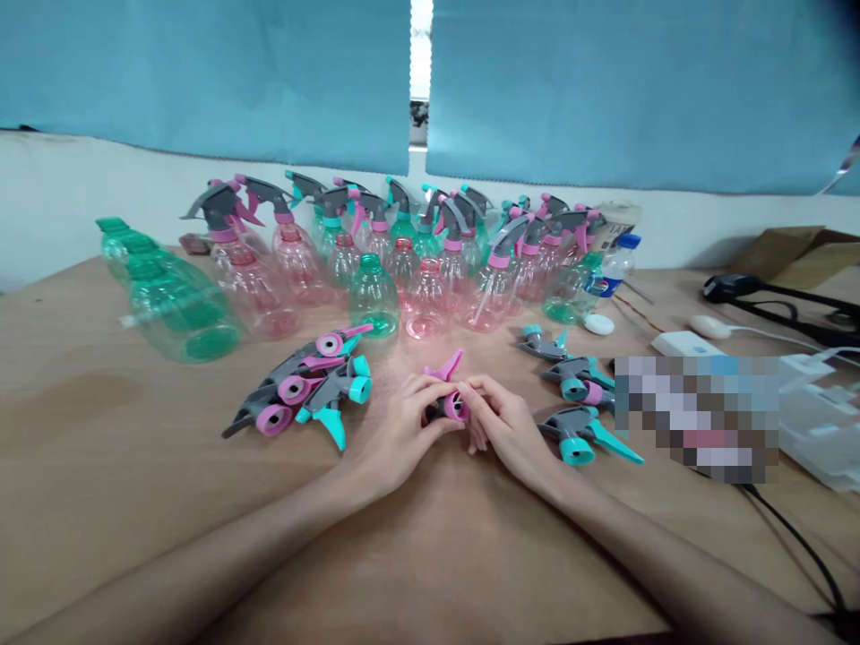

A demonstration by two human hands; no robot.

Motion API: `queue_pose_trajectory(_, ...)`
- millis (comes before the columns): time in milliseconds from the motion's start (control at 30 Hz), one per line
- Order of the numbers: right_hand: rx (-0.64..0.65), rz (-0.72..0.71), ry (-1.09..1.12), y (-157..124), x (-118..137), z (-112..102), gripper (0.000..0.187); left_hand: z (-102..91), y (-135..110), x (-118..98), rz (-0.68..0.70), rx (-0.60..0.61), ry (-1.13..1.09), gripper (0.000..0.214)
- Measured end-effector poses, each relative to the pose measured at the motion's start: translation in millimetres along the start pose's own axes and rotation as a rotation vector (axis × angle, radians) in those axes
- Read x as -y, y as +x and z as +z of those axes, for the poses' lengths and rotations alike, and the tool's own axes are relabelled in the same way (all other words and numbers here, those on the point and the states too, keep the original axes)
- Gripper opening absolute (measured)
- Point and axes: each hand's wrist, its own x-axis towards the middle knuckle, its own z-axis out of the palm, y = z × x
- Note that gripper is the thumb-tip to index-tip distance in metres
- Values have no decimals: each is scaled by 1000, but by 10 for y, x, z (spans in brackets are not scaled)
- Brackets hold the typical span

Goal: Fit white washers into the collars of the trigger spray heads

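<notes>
My left hand (401, 428) is closed around a grey and pink trigger spray head (456, 409), with its pink collar turned toward me and its pink trigger pointing away. The fingertips of my right hand (509, 428) are pinched together at the mouth of that collar. A small pale bit shows there, too small to name. To the left of my hands lies a group of spray heads (294, 388) with pink and turquoise collars. More spray heads (576, 448), mostly turquoise, lie by my right forearm.
Across the back stand clear pink bottles (427, 305) and green bottles (374, 300), many topped with spray heads. Toward the right are a blue-capped drink bottle (622, 264), a white oval object (598, 324), a cardboard box (799, 255), cables and a translucent container (823, 421). One patch is pixelated.
</notes>
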Motion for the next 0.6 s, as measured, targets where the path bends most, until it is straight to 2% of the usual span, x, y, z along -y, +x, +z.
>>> queue_pose_trajectory(133,7,-8,-50,-6,11,0,33,1,5,4,-17,3,-7,27)
queue_pose_trajectory(300,40,-72,-218,-31,46,-9,34,-10,45,47,-88,-74,-42,29)
queue_pose_trajectory(467,21,3,-29,-5,41,-9,37,-5,47,46,-23,-76,-26,28)
queue_pose_trajectory(600,-20,15,-2,4,21,1,36,5,26,29,9,-77,2,28)
